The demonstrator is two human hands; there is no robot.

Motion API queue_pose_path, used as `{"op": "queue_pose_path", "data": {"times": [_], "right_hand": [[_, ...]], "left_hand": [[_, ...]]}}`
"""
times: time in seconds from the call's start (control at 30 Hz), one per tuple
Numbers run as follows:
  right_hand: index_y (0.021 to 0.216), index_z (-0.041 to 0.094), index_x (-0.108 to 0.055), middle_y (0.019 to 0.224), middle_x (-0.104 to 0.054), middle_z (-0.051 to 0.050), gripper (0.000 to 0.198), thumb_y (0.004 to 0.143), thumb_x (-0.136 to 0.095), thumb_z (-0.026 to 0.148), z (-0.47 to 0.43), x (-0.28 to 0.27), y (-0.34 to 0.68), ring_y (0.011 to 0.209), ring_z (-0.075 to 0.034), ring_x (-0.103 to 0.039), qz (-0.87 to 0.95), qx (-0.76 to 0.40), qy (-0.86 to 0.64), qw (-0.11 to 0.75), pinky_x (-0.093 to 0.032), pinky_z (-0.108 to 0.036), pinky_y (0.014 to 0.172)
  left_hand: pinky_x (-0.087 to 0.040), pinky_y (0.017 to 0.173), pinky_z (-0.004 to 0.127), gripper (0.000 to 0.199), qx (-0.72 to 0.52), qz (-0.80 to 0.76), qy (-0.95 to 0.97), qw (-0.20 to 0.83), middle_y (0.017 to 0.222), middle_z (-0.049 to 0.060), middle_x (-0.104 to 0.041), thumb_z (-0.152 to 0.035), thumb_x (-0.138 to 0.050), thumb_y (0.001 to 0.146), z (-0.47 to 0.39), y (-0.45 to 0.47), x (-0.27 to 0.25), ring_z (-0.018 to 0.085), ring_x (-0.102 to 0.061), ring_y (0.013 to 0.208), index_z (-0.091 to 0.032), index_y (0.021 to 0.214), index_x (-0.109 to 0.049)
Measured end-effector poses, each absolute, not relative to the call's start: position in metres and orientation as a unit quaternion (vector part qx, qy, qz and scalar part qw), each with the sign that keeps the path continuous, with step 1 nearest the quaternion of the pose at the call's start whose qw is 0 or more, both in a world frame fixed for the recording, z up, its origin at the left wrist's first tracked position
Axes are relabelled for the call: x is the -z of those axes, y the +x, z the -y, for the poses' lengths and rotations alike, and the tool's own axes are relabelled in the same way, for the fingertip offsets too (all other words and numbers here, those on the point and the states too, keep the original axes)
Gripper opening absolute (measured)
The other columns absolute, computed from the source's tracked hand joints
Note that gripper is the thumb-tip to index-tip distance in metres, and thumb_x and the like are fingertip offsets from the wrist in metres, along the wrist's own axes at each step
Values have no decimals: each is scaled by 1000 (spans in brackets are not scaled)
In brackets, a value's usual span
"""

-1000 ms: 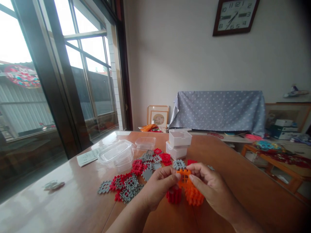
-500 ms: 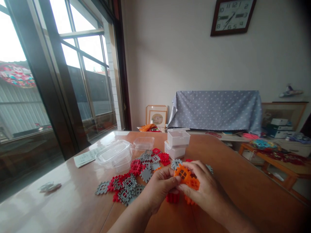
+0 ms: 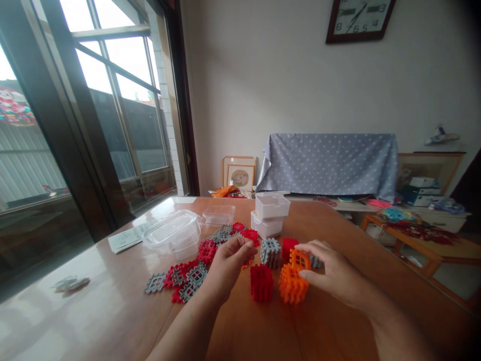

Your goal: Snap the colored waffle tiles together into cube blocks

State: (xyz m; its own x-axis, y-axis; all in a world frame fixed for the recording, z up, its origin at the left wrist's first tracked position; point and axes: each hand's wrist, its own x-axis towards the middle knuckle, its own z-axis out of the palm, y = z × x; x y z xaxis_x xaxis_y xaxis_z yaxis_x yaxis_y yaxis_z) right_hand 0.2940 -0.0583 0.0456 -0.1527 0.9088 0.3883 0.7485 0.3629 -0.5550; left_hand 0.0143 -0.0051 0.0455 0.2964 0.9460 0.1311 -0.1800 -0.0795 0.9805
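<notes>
My right hand (image 3: 330, 268) holds an orange window-patterned interlocking tile (image 3: 300, 258) between thumb and fingers, upright at the top of an orange stack of tiles (image 3: 292, 286). My left hand (image 3: 231, 263) is closed in a pinch beside the loose tiles. Whether anything is between its fingers I cannot make out. A red tile stack (image 3: 262, 283) stands between the hands, left of the orange one. Behind these are a grey tile stack (image 3: 270, 252) and another red stack (image 3: 288, 246). Another grey piece (image 3: 315, 261) is partly hidden by my right hand.
Loose red and grey tiles (image 3: 197, 275) lie in a heap at left. Clear plastic containers (image 3: 171, 230) and two stacked white boxes (image 3: 271, 206) stand behind. A written paper (image 3: 126, 239) and a small plastic packet (image 3: 71, 284) lie on the wooden table (image 3: 124, 321).
My hands have moved apart: the left has left the orange tiles and gone left, while the right has brought its orange tile to the stack. The view has tilted slightly downward.
</notes>
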Motion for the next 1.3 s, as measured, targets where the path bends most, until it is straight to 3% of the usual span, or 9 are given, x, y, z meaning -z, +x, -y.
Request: {"op": "queue_pose_path", "data": {"times": [0.3,0.47,0.8,1.3], "right_hand": [[123,29,-73,119,-70,-7,44,79,-75,31,60,-39,293,111,-29,-63,778,-131,-550,274,-47,-47,107],[125,28,-71,125,-67,-8,45,80,-74,30,59,-38,291,120,-31,-60,781,-139,-553,255,-44,-49,111],[135,30,-65,137,-64,-8,60,77,-75,26,59,-35,294,128,-31,-58,766,-198,-544,280,-43,-50,113],[134,31,-66,138,-65,-7,60,75,-74,23,59,-33,295,129,-32,-58,762,-219,-537,289,-44,-52,114]], "left_hand": [[-36,63,24,40,-477,-395,550,560,86,7,-74,-56,-74,83,-1,9,-46,14,-60,73,-16,87,-67],[-34,61,23,40,-475,-395,558,554,87,7,-74,-54,-74,84,-2,9,-45,13,-57,72,-15,87,-65],[-38,62,24,42,-475,-407,562,541,85,7,-73,-58,-74,82,-5,8,-44,15,-58,71,-17,86,-66],[-39,66,25,40,-487,-407,547,546,82,5,-72,-56,-77,79,-10,7,-42,15,-60,74,-17,83,-67]]}}
